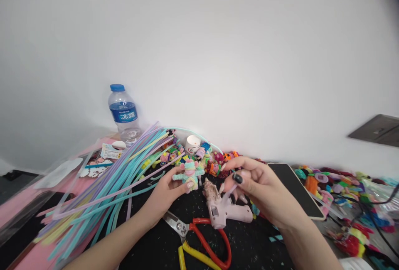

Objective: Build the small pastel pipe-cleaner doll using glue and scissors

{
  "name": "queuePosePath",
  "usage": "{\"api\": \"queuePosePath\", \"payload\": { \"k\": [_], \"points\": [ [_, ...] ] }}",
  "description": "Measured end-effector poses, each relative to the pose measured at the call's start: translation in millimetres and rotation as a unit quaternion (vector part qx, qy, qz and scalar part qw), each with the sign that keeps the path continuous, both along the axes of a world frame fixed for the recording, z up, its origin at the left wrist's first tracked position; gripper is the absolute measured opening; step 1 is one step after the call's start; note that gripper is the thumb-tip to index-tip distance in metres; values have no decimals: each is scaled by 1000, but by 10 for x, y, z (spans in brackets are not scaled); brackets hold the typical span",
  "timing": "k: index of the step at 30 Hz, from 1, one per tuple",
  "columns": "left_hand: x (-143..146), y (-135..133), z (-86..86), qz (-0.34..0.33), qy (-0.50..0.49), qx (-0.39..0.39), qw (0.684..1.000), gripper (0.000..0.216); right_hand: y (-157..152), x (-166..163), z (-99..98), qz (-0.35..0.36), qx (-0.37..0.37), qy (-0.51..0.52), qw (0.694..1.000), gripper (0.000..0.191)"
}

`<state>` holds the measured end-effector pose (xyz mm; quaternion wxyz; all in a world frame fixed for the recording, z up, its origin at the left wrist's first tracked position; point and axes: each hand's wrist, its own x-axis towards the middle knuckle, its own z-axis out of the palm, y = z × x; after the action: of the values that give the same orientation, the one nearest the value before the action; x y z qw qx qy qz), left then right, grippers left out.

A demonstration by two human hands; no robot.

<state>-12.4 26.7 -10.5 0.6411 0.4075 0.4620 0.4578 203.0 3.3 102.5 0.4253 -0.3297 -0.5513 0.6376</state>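
- My left grip [170, 189] holds the little fuzzy doll [189, 172]; its head and arms look made.
- My right grip [260, 187] pinches a pale strip [230, 190], not on the doll yet.

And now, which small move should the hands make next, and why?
I would probably bring the right hand with its pale strip closer to the small fuzzy figure: the left hand holds the figure, while the strip, seemingly pinched by the right hand, does not touch it yet.
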Motion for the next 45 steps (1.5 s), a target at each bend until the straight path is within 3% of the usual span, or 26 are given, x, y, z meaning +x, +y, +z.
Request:
{"api": "queuePosePath", "payload": {
  "k": [7,11,18,21,26,29,34,38,45],
  "points": [
    [12,3,16,-3,3,-8,1000,57,53,136,65,-98,61,87,989,16],
    [22,-11,39,-3,-4,-6,1000,56,71,179,64,-102,69,38,992,18],
    [10,-14,37,-12,-7,-3,1000,57,88,133,5,-49,47,-84,994,19],
    [5,-15,27,-18,-6,2,1000,57,106,104,-5,-78,83,-204,972,23],
    [10,-27,25,-18,3,14,1000,55,100,104,-16,-77,158,-399,900,30],
    [12,-27,35,-28,2,7,1000,57,97,123,-61,-68,186,-419,886,33],
    [-1,-27,54,-32,-9,-13,999,60,123,107,-148,-22,162,-460,873,39],
    [-16,-41,48,-45,-20,-11,999,61,78,103,-182,-35,211,-475,853,40],
    [-11,-35,3,-54,-24,3,998,57,-7,170,-245,19,219,-475,852,49]
  ]
}}
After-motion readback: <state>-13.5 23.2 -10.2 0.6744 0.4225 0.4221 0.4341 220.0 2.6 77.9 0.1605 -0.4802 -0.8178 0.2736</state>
